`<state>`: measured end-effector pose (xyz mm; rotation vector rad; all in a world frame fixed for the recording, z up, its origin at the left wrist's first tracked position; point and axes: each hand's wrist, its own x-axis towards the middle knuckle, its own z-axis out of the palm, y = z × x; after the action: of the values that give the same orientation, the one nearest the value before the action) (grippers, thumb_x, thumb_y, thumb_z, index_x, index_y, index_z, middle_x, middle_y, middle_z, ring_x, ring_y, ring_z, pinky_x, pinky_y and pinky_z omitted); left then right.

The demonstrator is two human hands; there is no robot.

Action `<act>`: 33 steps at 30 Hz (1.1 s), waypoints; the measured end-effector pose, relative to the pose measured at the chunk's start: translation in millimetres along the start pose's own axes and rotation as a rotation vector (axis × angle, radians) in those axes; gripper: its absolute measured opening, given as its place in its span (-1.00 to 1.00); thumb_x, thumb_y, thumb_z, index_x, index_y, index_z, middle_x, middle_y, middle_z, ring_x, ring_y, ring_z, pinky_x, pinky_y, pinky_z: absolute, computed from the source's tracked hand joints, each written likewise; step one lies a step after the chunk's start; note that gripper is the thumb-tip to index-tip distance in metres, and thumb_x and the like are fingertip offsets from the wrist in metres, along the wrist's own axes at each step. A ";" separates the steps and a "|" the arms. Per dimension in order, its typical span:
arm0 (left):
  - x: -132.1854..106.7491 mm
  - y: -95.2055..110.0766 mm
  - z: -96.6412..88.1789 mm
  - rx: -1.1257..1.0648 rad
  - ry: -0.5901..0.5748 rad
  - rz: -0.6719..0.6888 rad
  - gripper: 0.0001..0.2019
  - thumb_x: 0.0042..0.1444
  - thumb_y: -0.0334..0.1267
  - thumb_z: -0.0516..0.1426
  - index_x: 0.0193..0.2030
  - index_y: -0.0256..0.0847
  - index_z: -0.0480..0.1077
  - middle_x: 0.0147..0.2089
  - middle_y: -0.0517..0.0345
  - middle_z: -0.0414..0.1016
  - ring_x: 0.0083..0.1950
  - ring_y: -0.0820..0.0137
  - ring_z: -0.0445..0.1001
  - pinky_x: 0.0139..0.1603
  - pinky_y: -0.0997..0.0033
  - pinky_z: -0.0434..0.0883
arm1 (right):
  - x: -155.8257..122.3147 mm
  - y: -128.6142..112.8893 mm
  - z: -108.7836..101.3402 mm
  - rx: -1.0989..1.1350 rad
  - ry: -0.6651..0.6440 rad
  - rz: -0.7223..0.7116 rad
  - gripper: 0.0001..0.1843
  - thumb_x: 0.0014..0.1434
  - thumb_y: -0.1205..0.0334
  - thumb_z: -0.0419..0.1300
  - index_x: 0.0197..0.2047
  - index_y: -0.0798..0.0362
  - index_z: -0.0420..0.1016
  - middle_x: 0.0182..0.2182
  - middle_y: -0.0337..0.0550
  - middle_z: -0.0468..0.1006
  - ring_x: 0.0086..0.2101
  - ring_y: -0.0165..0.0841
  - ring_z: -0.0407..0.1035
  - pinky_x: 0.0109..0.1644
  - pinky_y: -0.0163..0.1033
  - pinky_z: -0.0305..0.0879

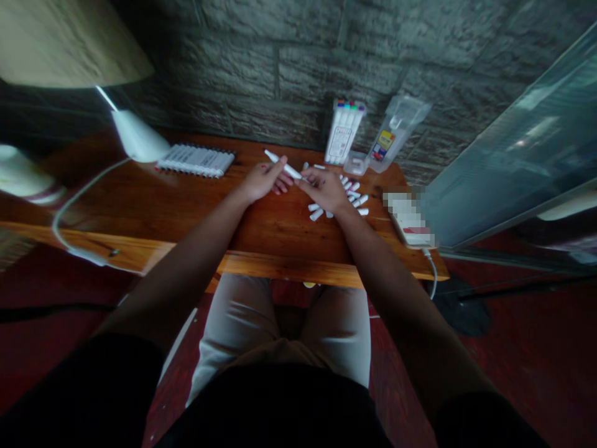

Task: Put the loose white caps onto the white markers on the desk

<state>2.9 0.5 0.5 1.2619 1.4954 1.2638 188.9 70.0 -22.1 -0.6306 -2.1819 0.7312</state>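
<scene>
**White marker held between two hands above a wooden bench**

A slim white marker (291,170) slants across the space between the person's hands, above the middle of a reddish-brown wooden bench (298,230). The left hand (261,182) holds it nearer its far, left-pointing end, thumb laid over the barrel and the other fingers curled loosely below. The right hand (329,191) pinches the nearer, right-hand end, its fingertips partly hidden.

Around and partly behind the right hand lies a loose scatter of short white cylindrical pieces (359,201), pointing various ways; the hand covers some of them. Beyond it, near the stone-block wall (233,62), a clear plastic case filled with white markers (344,134) stands upright, coloured ends at the top. Just to its right a second clear plastic case with a yellow-and-blue label (394,134) stands tilted, and a small clear plastic piece (356,163) sits between their lower ends.

Left of the hands, a flat row of white markers with dark ends (198,160) lies side by side, close to the white cone-shaped base (137,137) of a lamp with a beige shade (65,37). At the bench's right end rests a white box with a red stripe (410,224), partly pixelated, a white cable (435,274) hanging from it.
</scene>
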 end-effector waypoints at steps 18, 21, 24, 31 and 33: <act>-4.8 -3.8 -12.7 0.075 -0.085 0.197 -0.38 0.16 0.31 0.04 -0.60 -0.20 0.45 -0.70 0.20 0.25 -0.62 0.47 0.11 -0.52 0.38 0.06 | -3.4 -12.6 1.3 0.146 0.088 -0.044 -0.70 0.21 0.00 0.33 -0.13 0.02 0.68 -0.29 -0.15 0.70 -0.33 -0.30 0.51 -0.23 -0.25 0.34; -6.8 -1.8 -10.2 0.104 -0.128 0.213 -0.38 0.13 0.32 0.04 -0.58 -0.21 0.47 -0.65 0.17 0.33 -0.59 0.46 0.16 -0.49 0.38 0.10 | -3.8 -15.5 -0.1 0.123 0.079 -0.043 -0.71 0.24 -0.01 0.31 -0.16 0.03 0.69 -0.29 -0.14 0.70 -0.32 -0.30 0.52 -0.21 -0.25 0.34; -7.8 -1.7 -9.1 0.128 -0.155 0.222 -0.38 0.12 0.32 0.05 -0.56 -0.22 0.48 -0.64 0.18 0.34 -0.57 0.47 0.17 -0.48 0.39 0.11 | -4.4 -17.7 -0.3 0.117 0.064 -0.036 -0.70 0.25 -0.03 0.30 -0.18 0.03 0.69 -0.32 -0.17 0.68 -0.34 -0.31 0.50 -0.23 -0.26 0.32; -7.3 -4.3 -9.5 0.161 -0.158 0.238 -0.34 0.11 0.39 0.09 -0.52 -0.25 0.52 -0.64 0.22 0.28 -0.54 0.46 0.23 -0.46 0.42 0.17 | -5.4 -26.6 -3.6 0.112 0.000 -0.063 -0.63 0.32 -0.10 0.22 -0.23 0.02 0.67 -0.33 -0.19 0.67 -0.34 -0.33 0.48 -0.17 -0.27 0.31; -5.6 -5.9 -9.6 0.134 -0.136 0.227 -0.30 0.13 0.42 0.05 -0.52 -0.25 0.52 -0.61 0.17 0.35 -0.54 0.45 0.25 -0.46 0.42 0.19 | -5.2 -26.4 -4.0 0.111 0.006 -0.054 -0.61 0.32 -0.12 0.22 -0.21 0.03 0.67 -0.33 -0.19 0.66 -0.33 -0.33 0.49 -0.18 -0.27 0.31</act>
<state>-6.4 -6.9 -3.7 1.6107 1.3882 1.2083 189.6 49.0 -4.8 -0.5142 -2.1280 0.8149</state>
